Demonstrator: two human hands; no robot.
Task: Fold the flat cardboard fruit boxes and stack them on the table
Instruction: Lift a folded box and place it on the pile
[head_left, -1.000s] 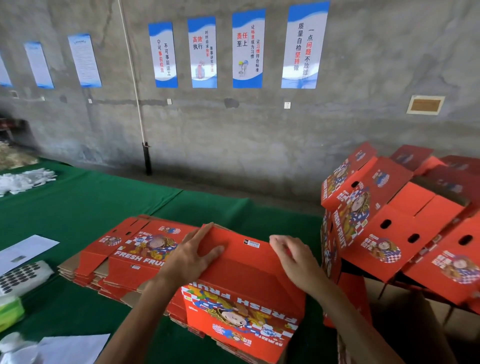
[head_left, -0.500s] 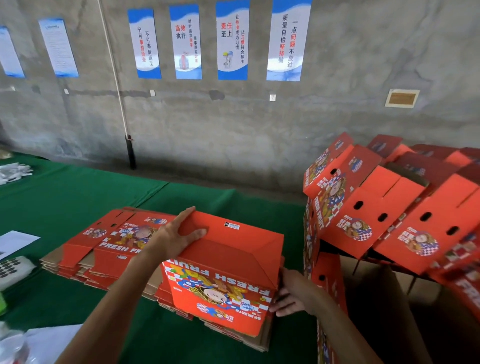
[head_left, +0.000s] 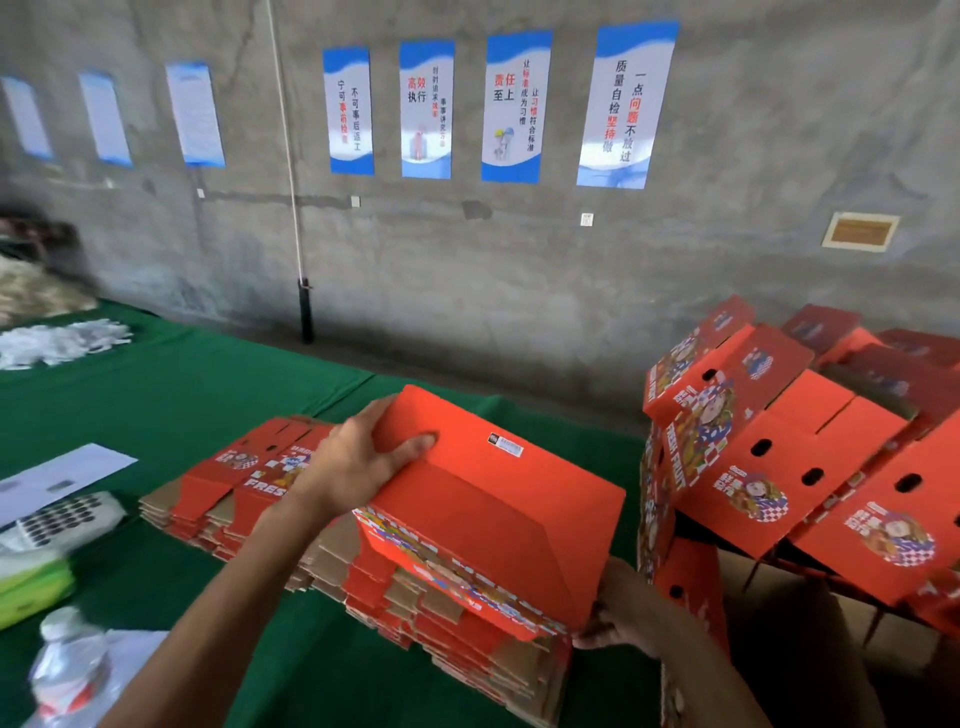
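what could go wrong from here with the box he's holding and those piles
1. The left hand grips one far corner of the red box and the right hand only its near lower corner, so the half-formed box might twist or fold back flat.
2. The folded boxes on the right lean at angles; adding another there may make them slide.
3. Lifting the box could drag the flat stack beneath it askew.

We see the held box: red printed cardboard, smooth with slight sheen. Flat stack shows raw brown corrugated edges. Folded boxes have the same coated print. Table cover is green matt cloth. Wall is rough bare concrete; posters glossy. Bottle clear plastic.
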